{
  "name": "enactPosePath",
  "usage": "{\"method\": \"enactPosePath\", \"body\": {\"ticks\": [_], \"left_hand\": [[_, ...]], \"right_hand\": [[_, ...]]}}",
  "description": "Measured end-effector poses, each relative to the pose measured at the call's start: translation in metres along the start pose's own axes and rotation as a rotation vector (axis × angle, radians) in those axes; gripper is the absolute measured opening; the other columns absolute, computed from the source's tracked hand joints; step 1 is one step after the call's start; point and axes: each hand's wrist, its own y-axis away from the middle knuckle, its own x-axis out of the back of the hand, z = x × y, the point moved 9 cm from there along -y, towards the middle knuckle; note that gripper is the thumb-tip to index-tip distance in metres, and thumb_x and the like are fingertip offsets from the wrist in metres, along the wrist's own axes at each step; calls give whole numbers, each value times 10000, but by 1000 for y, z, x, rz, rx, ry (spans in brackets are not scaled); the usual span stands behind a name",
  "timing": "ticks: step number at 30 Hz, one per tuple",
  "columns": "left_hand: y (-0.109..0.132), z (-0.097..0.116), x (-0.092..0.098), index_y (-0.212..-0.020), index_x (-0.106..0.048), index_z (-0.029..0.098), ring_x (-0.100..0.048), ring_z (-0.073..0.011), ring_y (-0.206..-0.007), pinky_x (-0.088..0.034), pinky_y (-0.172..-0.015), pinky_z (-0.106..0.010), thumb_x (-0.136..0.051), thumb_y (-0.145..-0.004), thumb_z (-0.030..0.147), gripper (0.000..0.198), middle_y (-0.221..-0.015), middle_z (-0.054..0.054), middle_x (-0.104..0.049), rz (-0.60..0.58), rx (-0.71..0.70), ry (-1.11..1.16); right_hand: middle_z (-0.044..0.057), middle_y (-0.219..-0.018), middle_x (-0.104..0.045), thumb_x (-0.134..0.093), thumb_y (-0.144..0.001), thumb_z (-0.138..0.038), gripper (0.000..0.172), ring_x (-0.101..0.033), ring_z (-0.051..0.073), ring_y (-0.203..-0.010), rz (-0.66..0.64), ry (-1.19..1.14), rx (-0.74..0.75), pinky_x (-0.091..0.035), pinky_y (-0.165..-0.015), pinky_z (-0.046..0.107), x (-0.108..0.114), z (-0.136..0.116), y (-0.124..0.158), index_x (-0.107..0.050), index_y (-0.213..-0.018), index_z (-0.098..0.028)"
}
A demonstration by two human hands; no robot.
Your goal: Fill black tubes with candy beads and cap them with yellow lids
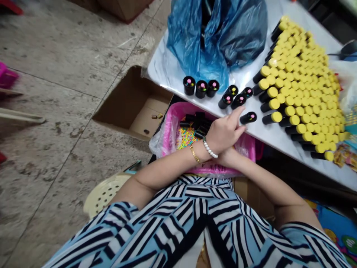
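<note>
My left hand [226,129] reaches across to the table's edge, thumb and forefinger apart. Its fingertips are beside a small black tube [248,118] that has colourful bits at its mouth; I see no grip on it. My right hand [229,155] crosses beneath my left wrist, and its fingers are hidden. Below both hands sits a pink basin [167,136] with small multicoloured beads [188,138] and several black tubes [199,121] inside. More filled black tubes [201,88] stand uncapped along the table edge, pink pieces showing on top.
Many black tubes with yellow caps [301,93] are packed together on the right of the white table [160,70]. A blue plastic bag [189,44] occupies the back. An open cardboard box [122,100] and a cream perforated stool [104,193] are at the left.
</note>
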Motion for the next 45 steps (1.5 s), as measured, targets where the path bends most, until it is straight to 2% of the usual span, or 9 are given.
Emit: {"method": "enactPosePath", "body": {"ticks": [5, 11, 16, 21, 26, 29, 35, 40, 45], "left_hand": [[52, -53, 53, -1024, -677, 169, -688, -156, -740, -537, -731, -276, -686, -961, 301, 146, -820, -24, -728, -61, 128, -103], [114, -142, 56, -928, -726, 84, -721, -252, -826, -539, -734, -336, -548, -951, 137, 187, -934, -156, -726, -654, 260, -699], [93, -133, 61, -1171, -689, 107, -712, -238, -933, -538, -811, -329, -457, -971, 98, 306, -1055, -132, -710, -542, 307, -670], [74, -128, 40, -1171, -715, 131, -689, -242, -1006, -521, -829, -327, -539, -954, 158, 281, -1106, -120, -684, -596, 233, -579], [76, -139, 10, -1182, -750, 149, -679, -270, -997, -496, -767, -351, -513, -982, 195, 313, -1124, -152, -654, -698, 138, -557], [76, -142, 11, -1099, -745, 82, -677, -287, -995, -507, -770, -366, -526, -960, 180, 277, -1177, -205, -633, -676, 137, -551], [89, -123, 46, -1246, -658, 95, -711, -251, -1005, -550, -922, -357, -688, -890, 250, 390, -1098, -120, -735, -433, 242, -116], [105, -107, 59, -1284, -679, 172, -623, -275, -1314, -430, -1184, -459, -658, -964, 383, 384, -1343, -124, -708, -309, 204, 242], [114, -109, 45, -1275, -676, 163, -697, -214, -1120, -525, -1027, -368, -767, -894, 356, 436, -1219, -116, -741, -274, 466, 749]], "right_hand": [[138, -1104, -716, -568, -1009, -276, 320, -686, 255, -997, -54, -44, -70, -550, -885, 374, 9, 16, 2, -686, -1276, -145], [139, -1025, -699, -468, -1070, -298, 310, -646, 225, -888, -225, 321, 29, -414, -695, 317, 4, -2, -26, -729, -1108, -134], [191, -1051, -726, -440, -1024, -138, 302, -661, 277, -980, -403, 386, 296, -446, -784, 363, -61, -43, -52, -733, -1055, -75], [152, -1083, -777, -555, -983, -180, 252, -688, 254, -959, -392, 70, 264, -501, -852, 357, -88, -50, -64, -772, -1098, -120], [75, -1062, -799, -664, -961, -240, 207, -720, 201, -983, -305, -541, 271, -541, -939, 328, -54, -42, -51, -798, -1107, -186], [93, -1130, -775, -716, -950, -334, 237, -716, 194, -1045, -281, -731, 222, -552, -973, 336, -28, -33, -38, -797, -1126, -198], [54, -1044, -784, -752, -925, -412, 298, -732, 165, -911, -189, -909, -70, -590, -842, 291, 9, -4, -8, -760, -1131, -197], [50, -1068, -787, -790, -899, -383, 277, -733, 174, -921, 6, -861, -170, -586, -830, 283, 44, 11, 17, -773, -1123, -222], [48, -1078, -787, -814, -883, -343, 260, -729, 185, -948, 104, -854, -187, -578, -873, 301, 64, 13, 22, -786, -1122, -243]]}}
